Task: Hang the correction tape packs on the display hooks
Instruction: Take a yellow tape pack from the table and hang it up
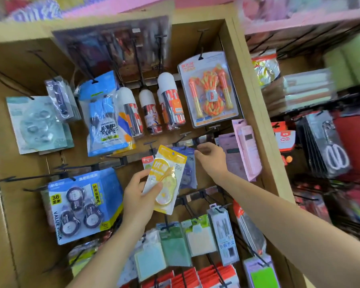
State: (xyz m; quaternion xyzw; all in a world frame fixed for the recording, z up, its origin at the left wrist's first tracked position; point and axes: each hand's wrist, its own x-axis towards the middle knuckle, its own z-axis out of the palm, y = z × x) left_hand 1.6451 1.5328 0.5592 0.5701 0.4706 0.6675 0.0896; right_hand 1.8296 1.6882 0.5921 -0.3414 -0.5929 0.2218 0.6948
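L hand, 1 yellow pack

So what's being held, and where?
Left hand grips the yellow pack by its lower left. Right hand at the blue pack, top corner; grip unclear.

Yellow pack covers most of the blue pack right behind it; only the blue pack's top and right strip show. A red-topped pack peeks out at the yellow pack's left edge, rest hidden. Left hand: thumb on the yellow pack's front, other fingers mostly behind it. Right hand, just right of the yellow pack: fingertips curl out of sight at the blue pack's top, cannot tell if they pinch it or only touch it. Small print on the yellow pack is unreadable. Clear packs far above it are blurred. Scissors pack far to its right is smeared. Red packs well below it are cut by the bottom edge.
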